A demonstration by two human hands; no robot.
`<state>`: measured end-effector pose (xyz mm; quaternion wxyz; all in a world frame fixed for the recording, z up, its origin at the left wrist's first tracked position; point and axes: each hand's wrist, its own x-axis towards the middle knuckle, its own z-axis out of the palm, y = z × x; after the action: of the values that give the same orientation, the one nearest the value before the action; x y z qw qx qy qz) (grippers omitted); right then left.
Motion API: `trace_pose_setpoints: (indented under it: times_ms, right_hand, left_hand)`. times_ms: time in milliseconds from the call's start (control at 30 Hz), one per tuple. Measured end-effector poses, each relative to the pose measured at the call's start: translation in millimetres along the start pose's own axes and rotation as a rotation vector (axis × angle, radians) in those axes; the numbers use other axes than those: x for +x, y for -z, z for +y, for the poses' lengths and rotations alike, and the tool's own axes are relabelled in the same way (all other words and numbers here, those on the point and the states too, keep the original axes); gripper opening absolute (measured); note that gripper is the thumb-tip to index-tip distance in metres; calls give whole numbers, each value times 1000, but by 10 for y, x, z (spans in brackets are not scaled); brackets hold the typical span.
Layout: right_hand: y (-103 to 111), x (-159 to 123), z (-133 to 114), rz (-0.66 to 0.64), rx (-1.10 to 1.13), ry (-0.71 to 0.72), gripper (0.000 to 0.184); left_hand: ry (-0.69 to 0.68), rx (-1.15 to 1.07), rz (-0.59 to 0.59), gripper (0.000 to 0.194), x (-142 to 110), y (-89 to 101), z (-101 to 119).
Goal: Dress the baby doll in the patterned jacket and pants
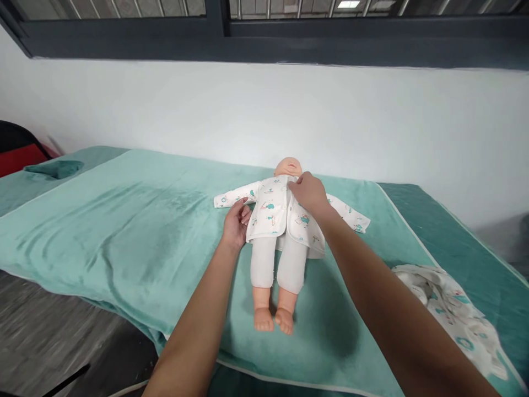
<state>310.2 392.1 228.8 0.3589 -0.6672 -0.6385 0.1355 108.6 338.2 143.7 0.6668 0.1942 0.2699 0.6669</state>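
A baby doll [264, 264] lies on its back with its head toward the wall, its legs in white cloth and its feet bare. It wears a white baby jacket [270, 207] printed with small teal and orange figures, both sleeves spread outward. The jacket's front panels part below the chest. At the collar, my right hand [309, 193] has its fingers closed on the front edge of the jacket; the fingertips are partly hidden. My left hand [237, 223] rests beside the jacket's side, under the sleeve, with loosely bent fingers apart and nothing visible in them.
A teal blanket [136, 220] with pale edging covers the bed. Crumpled printed baby clothing [454, 314] lies at the right, near my right forearm. The white wall [264, 116] rises behind the doll's head, below a dark window frame [330, 41]. A red and black object [20, 157] stands far left.
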Motion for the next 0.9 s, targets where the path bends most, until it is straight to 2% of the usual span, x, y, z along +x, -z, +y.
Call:
trace_pose_setpoints:
  times_ms: [67, 167, 233, 300, 367, 500, 600, 667, 733, 800, 900]
  right_hand:
    - [12, 105, -80, -60, -29, -16, 17]
    - [1, 161, -159, -48, -12, 20, 13]
    - [-29, 112, -158, -28, 2, 65, 6]
    - [-61, -43, -96, 1, 24, 143, 10]
    - [-76, -330, 19, 46, 56, 258, 25]
    - [-25, -1253, 289, -67, 86, 473, 53]
    - [82, -2012, 423, -203, 85, 502, 59]
    - [192, -2406, 487, -254, 98, 476, 62]
    - [348, -2654, 567, -273, 84, 457, 64]
    - [564, -2757, 687, -226, 9, 433, 61]
    - [985, -2737, 940, -16, -244, 361, 50]
  left_hand:
    - [11, 0, -18, 18, 8, 3, 1]
    - [17, -11, -36, 16, 11, 8, 3]
    - [19, -38, -45, 16, 9, 9, 2]
    - [22, -54, -52, 15, 5, 7, 0]
    - [20, -44, -49, 16, 3, 2, 0]
    - [9, -11, -33, 16, -6, -8, 3]
    - [-25, 23, -25, 17, -29, -9, -17]
    - [-101, 102, 9, 22, -58, -5, -54]
    - [-204, 207, 55, 28, -98, 7, -106]
    - [-295, 309, 80, 32, -152, 34, -159]
    - [-357, 443, 64, 34, -264, 105, -204]
